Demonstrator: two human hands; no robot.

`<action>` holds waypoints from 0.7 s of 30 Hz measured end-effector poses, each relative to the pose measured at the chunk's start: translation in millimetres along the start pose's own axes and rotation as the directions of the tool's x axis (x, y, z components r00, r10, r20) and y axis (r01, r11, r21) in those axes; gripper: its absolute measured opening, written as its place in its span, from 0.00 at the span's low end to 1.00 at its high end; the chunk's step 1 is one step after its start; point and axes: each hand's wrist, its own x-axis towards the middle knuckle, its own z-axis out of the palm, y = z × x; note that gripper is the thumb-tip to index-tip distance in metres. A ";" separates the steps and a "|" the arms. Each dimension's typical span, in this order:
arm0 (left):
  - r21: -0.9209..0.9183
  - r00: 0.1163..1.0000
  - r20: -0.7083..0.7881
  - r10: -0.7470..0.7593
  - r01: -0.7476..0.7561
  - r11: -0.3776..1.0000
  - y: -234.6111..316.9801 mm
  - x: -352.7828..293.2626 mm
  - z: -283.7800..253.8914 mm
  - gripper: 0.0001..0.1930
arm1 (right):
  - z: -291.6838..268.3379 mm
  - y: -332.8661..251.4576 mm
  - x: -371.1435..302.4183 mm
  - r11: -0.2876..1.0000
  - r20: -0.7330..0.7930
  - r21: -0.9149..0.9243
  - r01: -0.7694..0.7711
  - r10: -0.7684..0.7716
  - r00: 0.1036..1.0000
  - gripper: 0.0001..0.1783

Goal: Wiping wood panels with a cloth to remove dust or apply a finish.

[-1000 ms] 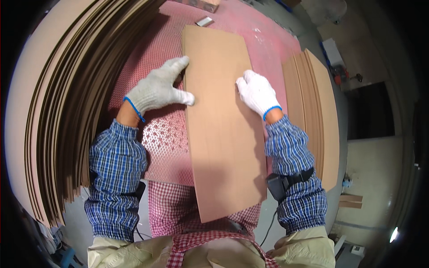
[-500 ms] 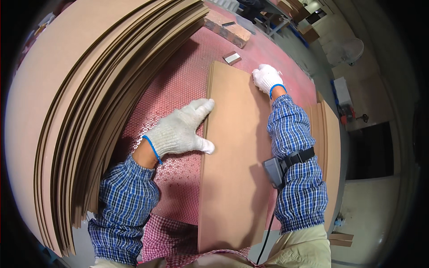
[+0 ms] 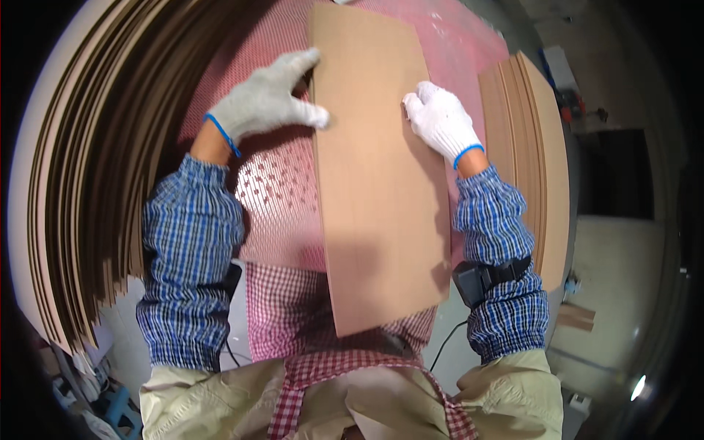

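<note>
A long light-brown board (image 3: 381, 176) lies lengthwise in front of me, its near end over the table's front edge by my apron. My left hand (image 3: 271, 95), in a white knit glove, rests at the board's left edge with thumb and fingers spread apart. The thumb tip touches the edge. Over the right part of the board is my right hand (image 3: 442, 121), also gloved in white, its fingers curled together. Whatever is in those fingers, if anything, is hidden under the glove.
A tall row of brown boards (image 3: 95, 147) stands on the left. More boards (image 3: 522, 147) stand in a stack on the right. Pink perforated sheeting (image 3: 275, 183) covers the table. A black cable (image 3: 444, 345) hangs by my right arm.
My right hand has come back toward me from the board's far right corner. My view has tilted down. The board is slightly turned, and my left hand remains at its left edge.
</note>
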 end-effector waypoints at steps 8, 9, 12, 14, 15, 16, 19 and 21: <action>-0.010 0.991 -0.031 0.132 -0.133 0.991 -14.8 2.6 11.1 0.52 | 22.8 5.6 -210.3 0.980 -0.059 0.198 -0.021 0.033 0.998 0.14; 0.006 0.994 -0.020 0.105 -0.105 0.994 -19.0 3.2 12.6 0.52 | 21.6 2.4 -232.9 0.979 -0.038 0.200 -0.050 0.059 0.998 0.14; 0.044 0.998 -0.009 0.058 -0.058 0.997 -30.7 4.8 11.2 0.51 | 19.6 -4.7 -288.4 0.964 0.030 0.220 -0.149 0.146 0.989 0.14; 0.058 0.999 -0.005 0.040 -0.040 0.998 -34.2 5.6 11.7 0.51 | 16.5 -11.3 -311.9 0.960 0.077 0.198 -0.196 0.184 0.980 0.13; 0.066 0.999 -0.004 0.040 -0.040 0.997 -33.6 6.0 10.8 0.52 | 14.9 -13.6 -320.0 0.953 0.120 0.184 -0.240 0.220 0.968 0.14; 0.075 0.999 -0.003 0.038 -0.037 0.997 -33.7 5.9 10.7 0.52 | 13.9 -15.9 -326.6 0.944 0.164 0.169 -0.282 0.255 0.953 0.14; 0.138 0.989 -0.051 0.141 -0.133 0.981 -36.0 6.7 11.7 0.53 | 10.9 -28.1 -332.9 0.905 0.194 0.254 -0.341 0.298 0.935 0.14; 0.087 0.992 -0.020 0.125 -0.123 0.989 -36.1 11.7 10.4 0.52 | 7.1 -40.3 -328.9 0.886 0.163 0.317 -0.338 0.301 0.940 0.13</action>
